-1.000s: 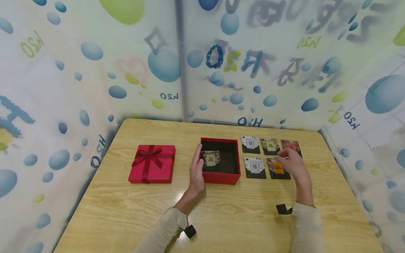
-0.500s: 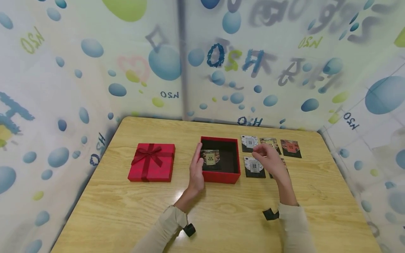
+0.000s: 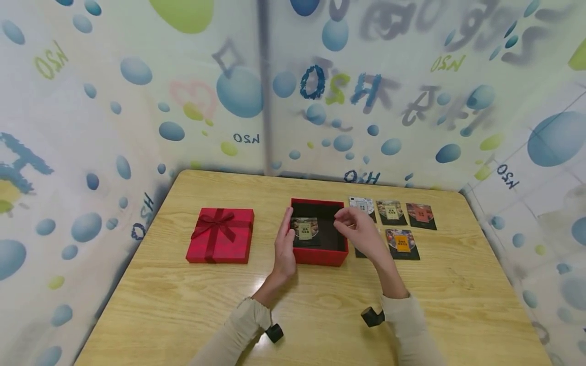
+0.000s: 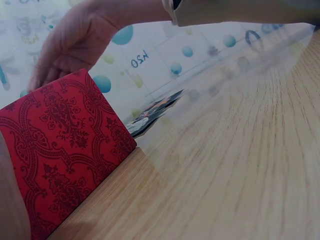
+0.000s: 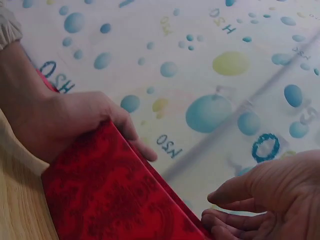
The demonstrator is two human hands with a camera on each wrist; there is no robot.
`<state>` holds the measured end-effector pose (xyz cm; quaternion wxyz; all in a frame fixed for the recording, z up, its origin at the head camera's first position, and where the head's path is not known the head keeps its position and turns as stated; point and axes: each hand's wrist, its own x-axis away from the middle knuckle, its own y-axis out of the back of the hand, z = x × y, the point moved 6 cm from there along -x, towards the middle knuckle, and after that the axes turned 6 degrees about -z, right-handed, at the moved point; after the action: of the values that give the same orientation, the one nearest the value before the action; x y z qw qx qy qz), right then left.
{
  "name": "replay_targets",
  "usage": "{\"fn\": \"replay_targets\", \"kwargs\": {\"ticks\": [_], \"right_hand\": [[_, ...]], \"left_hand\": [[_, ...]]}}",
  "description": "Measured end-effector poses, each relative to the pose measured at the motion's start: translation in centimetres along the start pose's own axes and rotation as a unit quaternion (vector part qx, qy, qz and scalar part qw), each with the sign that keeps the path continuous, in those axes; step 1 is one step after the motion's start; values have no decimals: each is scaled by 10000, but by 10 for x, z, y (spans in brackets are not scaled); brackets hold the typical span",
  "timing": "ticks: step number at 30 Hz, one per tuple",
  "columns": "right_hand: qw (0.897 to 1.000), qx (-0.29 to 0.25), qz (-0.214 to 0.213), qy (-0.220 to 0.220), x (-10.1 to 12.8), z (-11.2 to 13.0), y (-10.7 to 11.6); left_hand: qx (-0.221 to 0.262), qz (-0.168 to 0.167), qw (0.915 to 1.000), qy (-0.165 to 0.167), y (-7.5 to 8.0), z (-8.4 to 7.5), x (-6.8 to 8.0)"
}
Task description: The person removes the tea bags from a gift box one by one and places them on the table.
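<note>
An uncovered red gift box (image 3: pixel 320 257) with a dark inside stands mid-table. In its left part lies a flat, square dark packet (image 3: pixel 305 230) with a pale label. My left hand (image 3: pixel 284 254) rests along the box's left wall, fingers straight. Over the box's right rim hovers my right hand (image 3: pixel 361 233), fingers loosely bent; the right wrist view shows nothing between its thumb and fingers (image 5: pixel 235 217). Several similar packets lie in two rows right of the box, among them one with an orange label (image 3: pixel 403 243). My right hand partly covers the two nearest the box.
To the left lies a red lid (image 3: pixel 220 236) with a dark red ribbon bow. The wooden table (image 3: pixel 320 310) meets bubble-printed wall sheets (image 3: pixel 206 152) at its back edge.
My right hand has moved left from above the packets to the box's right rim, uncovering the red-labelled and orange-labelled packets. My left hand has stayed against the box.
</note>
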<state>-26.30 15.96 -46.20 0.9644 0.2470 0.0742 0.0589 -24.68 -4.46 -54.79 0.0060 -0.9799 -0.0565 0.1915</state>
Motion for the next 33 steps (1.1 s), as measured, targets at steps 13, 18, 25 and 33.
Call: {"fn": "replay_targets", "kwargs": {"ticks": [13, 18, 25, 33], "right_hand": [[9818, 876, 1676, 173, -15, 11, -64], [9661, 1520, 2085, 49, -18, 9, -82], [9592, 2090, 1830, -529, -25, -5, -87], [9617, 2047, 1723, -597, -31, -7, -88]], "left_hand": [[-2, -43, 10000, -3, 2, 0, 4], [17, -56, 10000, -45, 1, 0, 5], [31, -46, 9999, -143, 0, 1, 4], [94, -48, 9996, -252, 1, -2, 1]]}}
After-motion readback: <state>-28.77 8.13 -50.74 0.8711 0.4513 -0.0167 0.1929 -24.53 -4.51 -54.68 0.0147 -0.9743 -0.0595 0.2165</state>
